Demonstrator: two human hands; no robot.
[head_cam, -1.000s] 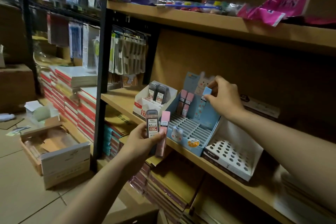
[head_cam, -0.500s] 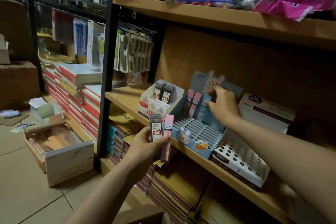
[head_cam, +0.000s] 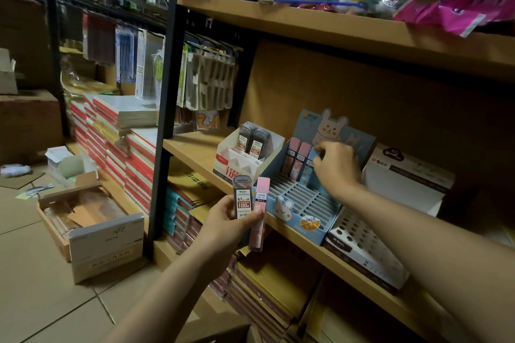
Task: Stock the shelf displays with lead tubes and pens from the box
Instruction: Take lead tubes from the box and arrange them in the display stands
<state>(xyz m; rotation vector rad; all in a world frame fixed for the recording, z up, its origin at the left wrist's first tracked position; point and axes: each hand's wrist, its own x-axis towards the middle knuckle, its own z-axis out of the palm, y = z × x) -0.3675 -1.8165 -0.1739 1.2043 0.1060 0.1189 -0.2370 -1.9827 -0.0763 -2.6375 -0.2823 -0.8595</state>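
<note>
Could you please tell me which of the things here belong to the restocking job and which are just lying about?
Job:
grey lead tube
pink lead tube
blue rabbit display
white display
left hand
right hand

Lying about:
notebook stacks
pink packets

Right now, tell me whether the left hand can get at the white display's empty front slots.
Probably not yet: the left hand grips a grey lead tube and a pink lead tube. The way to the white display looks free.

Two bare forearms reach in from the lower edge. No sleeves, gloves, watch or rings show on the left hand or the right hand.
</note>
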